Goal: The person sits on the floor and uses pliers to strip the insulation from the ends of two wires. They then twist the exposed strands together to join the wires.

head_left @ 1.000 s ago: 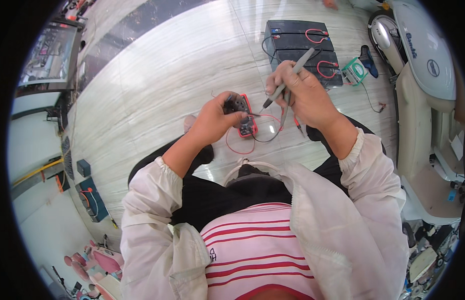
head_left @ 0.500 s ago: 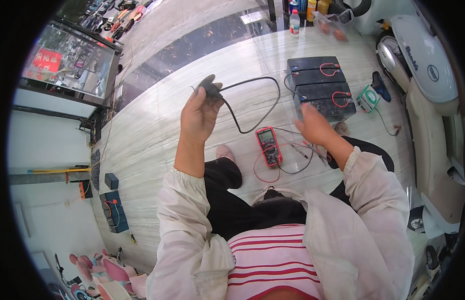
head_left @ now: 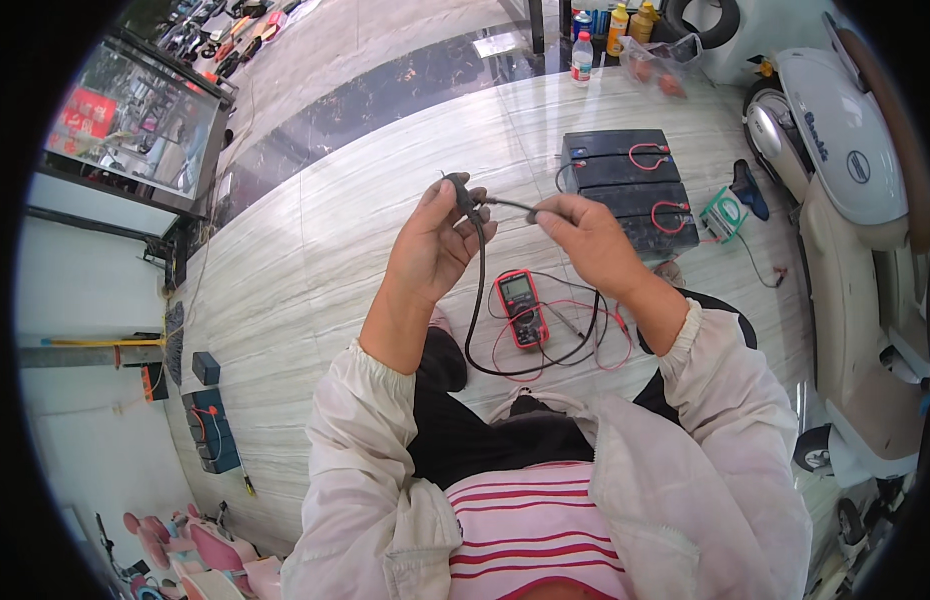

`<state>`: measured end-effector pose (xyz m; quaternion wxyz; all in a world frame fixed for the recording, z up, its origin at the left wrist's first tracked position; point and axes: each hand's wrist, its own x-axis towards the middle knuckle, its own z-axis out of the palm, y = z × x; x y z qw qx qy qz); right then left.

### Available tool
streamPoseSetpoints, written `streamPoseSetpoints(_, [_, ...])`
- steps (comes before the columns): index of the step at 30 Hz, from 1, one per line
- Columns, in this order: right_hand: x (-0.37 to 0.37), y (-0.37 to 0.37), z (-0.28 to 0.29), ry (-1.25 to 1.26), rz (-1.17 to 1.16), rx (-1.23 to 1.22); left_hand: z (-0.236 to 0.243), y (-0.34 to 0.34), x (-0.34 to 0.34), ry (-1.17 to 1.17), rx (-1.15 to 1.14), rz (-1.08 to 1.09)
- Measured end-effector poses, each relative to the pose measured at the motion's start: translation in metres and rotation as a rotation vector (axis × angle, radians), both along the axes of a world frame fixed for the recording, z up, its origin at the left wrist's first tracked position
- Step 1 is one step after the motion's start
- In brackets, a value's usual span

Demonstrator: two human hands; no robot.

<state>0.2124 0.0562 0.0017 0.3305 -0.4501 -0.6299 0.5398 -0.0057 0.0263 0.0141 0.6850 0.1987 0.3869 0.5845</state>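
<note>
My left hand (head_left: 425,245) is closed on a black connector (head_left: 457,190) at the end of a black cable (head_left: 473,310). To its right, my right hand (head_left: 590,240) pinches a stretch of that black cable between thumb and fingers. The cable hangs in a loop between my hands and down past a red multimeter (head_left: 522,308) on the floor. Red and black test leads (head_left: 615,320) lie tangled around the meter. Beyond my right hand stands a block of black batteries (head_left: 625,170) joined by short red and black wires.
A small green-and-white device (head_left: 723,215) with wires lies right of the batteries, beside a dark blue object (head_left: 749,190). A pale scooter (head_left: 845,270) lines the right side. Bottles (head_left: 582,58) and a plastic bag (head_left: 660,65) stand at the back. More batteries (head_left: 213,430) sit at the left wall.
My right hand has moved left and up from near the batteries and now grips the cable. My left hand has shifted right with the connector, and the cable loop has dropped lower.
</note>
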Motion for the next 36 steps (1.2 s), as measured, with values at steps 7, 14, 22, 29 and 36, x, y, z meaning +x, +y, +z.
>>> streamPoseSetpoints(7, [0.001,0.007,-0.001,0.308,-0.125,-0.242,0.004,0.013,-0.009,0.118,0.007,0.03])
streamPoseSetpoints(14, [0.008,0.011,0.002,0.569,-0.073,-0.354,0.017,0.017,-0.037,0.071,0.199,0.15])
streamPoseSetpoints(22, [0.006,0.011,-0.004,0.592,-0.023,-0.303,0.036,0.008,-0.045,0.165,0.346,0.173])
streamPoseSetpoints(29, [0.004,0.01,-0.005,0.618,0.01,-0.31,0.035,0.006,-0.045,0.306,0.427,0.104])
streamPoseSetpoints(36, [0.005,0.01,-0.006,0.64,0.017,-0.317,0.035,0.003,-0.042,0.478,0.473,0.067])
